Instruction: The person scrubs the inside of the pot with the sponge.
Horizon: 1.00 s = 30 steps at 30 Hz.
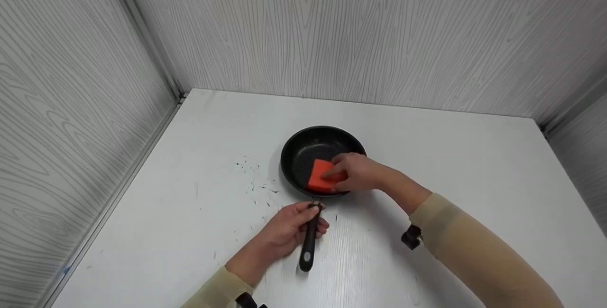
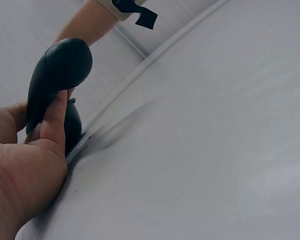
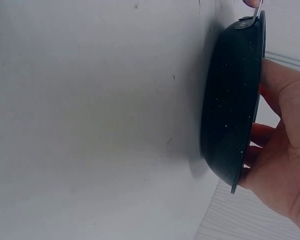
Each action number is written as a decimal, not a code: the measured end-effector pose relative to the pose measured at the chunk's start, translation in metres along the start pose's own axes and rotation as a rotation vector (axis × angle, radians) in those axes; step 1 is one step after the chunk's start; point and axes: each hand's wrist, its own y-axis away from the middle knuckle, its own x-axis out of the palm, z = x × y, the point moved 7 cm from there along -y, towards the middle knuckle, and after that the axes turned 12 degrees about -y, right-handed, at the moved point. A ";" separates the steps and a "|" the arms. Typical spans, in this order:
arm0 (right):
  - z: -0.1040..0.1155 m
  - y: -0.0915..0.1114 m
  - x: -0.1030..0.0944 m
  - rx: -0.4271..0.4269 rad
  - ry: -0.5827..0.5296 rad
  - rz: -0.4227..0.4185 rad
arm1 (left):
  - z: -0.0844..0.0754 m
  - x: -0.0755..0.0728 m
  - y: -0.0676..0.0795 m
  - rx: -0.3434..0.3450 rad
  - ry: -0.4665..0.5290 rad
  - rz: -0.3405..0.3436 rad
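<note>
A black frying pan (image 1: 303, 149) sits near the middle of the white table, its handle pointing toward me. My left hand (image 1: 289, 230) grips the pan's handle (image 1: 309, 244) close to the pan body, thumb on top. In the left wrist view the handle's rounded end (image 2: 65, 65) rises in front of the left hand (image 2: 27, 170). Inside the pan, at its lower right, my right hand (image 1: 355, 171) holds an orange-red sponge (image 1: 318, 175) against the pan. From the right wrist, the right hand (image 3: 285, 145) reaches over the rim of the speckled pan (image 3: 230, 105); its fingertips are hidden inside.
The white table (image 1: 213, 132) bears small dark marks (image 1: 256, 185) left of the pan. Pale wood-grain panels stand along the back (image 1: 332, 33) and the left side (image 1: 71, 109), with another at the right.
</note>
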 end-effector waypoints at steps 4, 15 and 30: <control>0.003 0.000 0.002 -0.021 -0.016 0.001 | 0.000 0.000 0.000 0.003 0.005 0.005; 0.008 -0.004 0.006 -0.059 -0.001 -0.004 | 0.001 0.000 0.000 0.008 0.008 0.010; 0.011 -0.008 0.012 -0.065 -0.012 -0.052 | 0.001 0.000 0.001 -0.002 -0.001 0.002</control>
